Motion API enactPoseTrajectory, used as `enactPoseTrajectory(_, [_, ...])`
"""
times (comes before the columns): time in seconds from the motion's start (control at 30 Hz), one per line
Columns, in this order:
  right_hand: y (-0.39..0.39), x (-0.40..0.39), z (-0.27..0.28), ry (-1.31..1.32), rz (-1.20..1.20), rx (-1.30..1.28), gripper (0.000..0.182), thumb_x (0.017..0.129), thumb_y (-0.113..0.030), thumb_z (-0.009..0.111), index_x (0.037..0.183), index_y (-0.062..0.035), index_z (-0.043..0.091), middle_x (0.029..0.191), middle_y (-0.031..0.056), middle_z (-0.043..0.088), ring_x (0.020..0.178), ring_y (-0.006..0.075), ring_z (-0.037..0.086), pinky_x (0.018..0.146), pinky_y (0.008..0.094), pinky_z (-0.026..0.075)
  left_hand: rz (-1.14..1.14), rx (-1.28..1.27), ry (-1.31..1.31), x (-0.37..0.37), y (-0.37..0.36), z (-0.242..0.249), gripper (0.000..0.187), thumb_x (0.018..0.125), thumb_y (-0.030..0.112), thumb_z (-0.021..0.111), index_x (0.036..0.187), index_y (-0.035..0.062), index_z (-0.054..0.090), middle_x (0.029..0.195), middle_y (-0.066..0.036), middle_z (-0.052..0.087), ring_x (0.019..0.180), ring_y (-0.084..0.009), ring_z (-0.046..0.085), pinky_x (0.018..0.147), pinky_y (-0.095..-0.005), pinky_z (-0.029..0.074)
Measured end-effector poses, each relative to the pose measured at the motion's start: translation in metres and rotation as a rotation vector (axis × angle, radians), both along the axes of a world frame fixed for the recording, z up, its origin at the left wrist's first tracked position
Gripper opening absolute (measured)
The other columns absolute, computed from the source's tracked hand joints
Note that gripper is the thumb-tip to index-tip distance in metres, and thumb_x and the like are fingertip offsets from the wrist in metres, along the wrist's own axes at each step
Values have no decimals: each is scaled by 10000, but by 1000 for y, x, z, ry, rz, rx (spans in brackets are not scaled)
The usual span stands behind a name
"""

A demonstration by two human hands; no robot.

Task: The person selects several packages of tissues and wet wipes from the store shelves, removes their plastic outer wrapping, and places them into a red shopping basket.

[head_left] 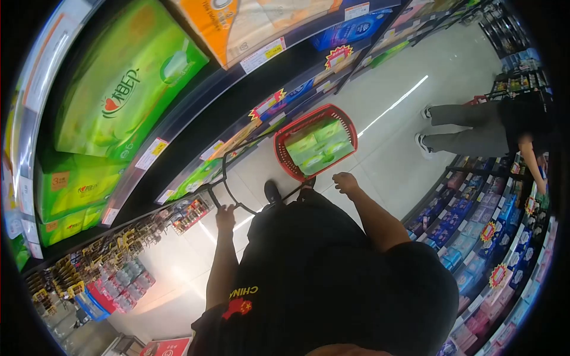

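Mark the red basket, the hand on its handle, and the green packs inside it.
red basket [284,159], head view, on the near-left rim.
left hand [225,218], head view, on the back of the hand gripping the black handle.
green packs [317,145], head view, on the middle of the stack inside the basket.

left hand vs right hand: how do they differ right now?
The left hand grips the black basket handle; the right hand holds nothing. The left hand sits lower in view, by the shelves; the right hand hangs closer to the red basket. Both arms are bare and stretched forward.
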State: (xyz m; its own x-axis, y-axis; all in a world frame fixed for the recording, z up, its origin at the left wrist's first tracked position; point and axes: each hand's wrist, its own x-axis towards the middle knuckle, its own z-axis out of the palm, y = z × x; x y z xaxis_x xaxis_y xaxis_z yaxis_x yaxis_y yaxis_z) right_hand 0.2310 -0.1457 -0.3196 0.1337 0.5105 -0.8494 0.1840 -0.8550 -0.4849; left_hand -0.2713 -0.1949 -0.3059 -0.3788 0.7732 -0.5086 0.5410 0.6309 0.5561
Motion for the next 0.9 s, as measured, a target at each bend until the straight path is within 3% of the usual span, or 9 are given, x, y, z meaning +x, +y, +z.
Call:
enactPoseTrajectory(0.07, [2,-8,17,-7,-53,41,309,842,-298,616,998,-32,637,892,64,619,720,172,597,553,309,461,218,-77,140,-27,7,-26,658,797,496,644,1224,-2,587,1088,-299,637,1049,-444,605,940,-478,467])
enactPoseTrajectory(0.27, [-8,-44,48,-14,-86,128,293,826,-294,600,947,-31,646,837,54,626,674,161,603,516,293,462,242,-25,281,-62,28,-26,842,779,486,632,1364,-88,441,1312,-324,515,1224,-422,512,1013,-432,435])
enactPoseTrajectory(0.33, [-15,-57,52,24,-42,125,276,850,-289,589,958,-41,646,850,49,626,689,147,617,517,287,467,408,12,-97,-76,28,-60,766,811,465,615,1334,-77,479,1253,-277,580,1203,-381,537,965,-423,463])
enactPoseTrajectory(0.4, [-22,-72,60,7,62,129,289,885,-302,572,974,-37,642,874,64,629,713,153,637,533,303,490,136,0,-183,-95,24,-85,670,835,443,599,1277,-55,525,1164,-245,631,1140,-362,577,920,-417,478])
enactPoseTrajectory(0.53, [-26,-95,64,-6,126,64,234,915,-207,564,1085,-66,640,922,55,635,715,155,620,529,275,474,-121,122,101,-104,13,-118,471,878,375,545,1144,-12,589,993,-201,687,986,-355,641,839,-438,498])
enactPoseTrajectory(0.63, [-42,-81,4,7,385,311,203,923,-170,547,1072,-72,642,925,45,629,715,140,615,526,272,468,205,-132,-341,-73,29,-28,448,884,357,513,1120,-18,582,944,-222,683,943,-389,652,831,-470,497])
enactPoseTrajectory(0.7, [-30,-116,67,-22,238,139,210,922,-160,538,1084,-72,640,935,51,629,749,146,626,552,275,487,51,-125,-238,-73,29,-41,453,884,359,502,1115,-25,575,968,-236,678,957,-412,643,835,-498,489])
enactPoseTrajectory(0.8, [-42,-112,28,-95,483,327,253,911,-222,559,1088,-63,645,950,66,635,792,158,646,589,295,514,-135,-175,-79,-66,41,-45,528,877,361,500,1164,-81,474,1050,-309,641,1017,-463,617,893,-524,467])
enactPoseTrajectory(0.9, [-32,-142,81,-116,252,76,318,891,-288,581,1092,-52,650,974,79,644,816,176,661,622,320,533,-192,-230,-75,-58,50,-41,595,870,340,509,1170,-152,360,1082,-384,596,1061,-490,594,949,-514,455])
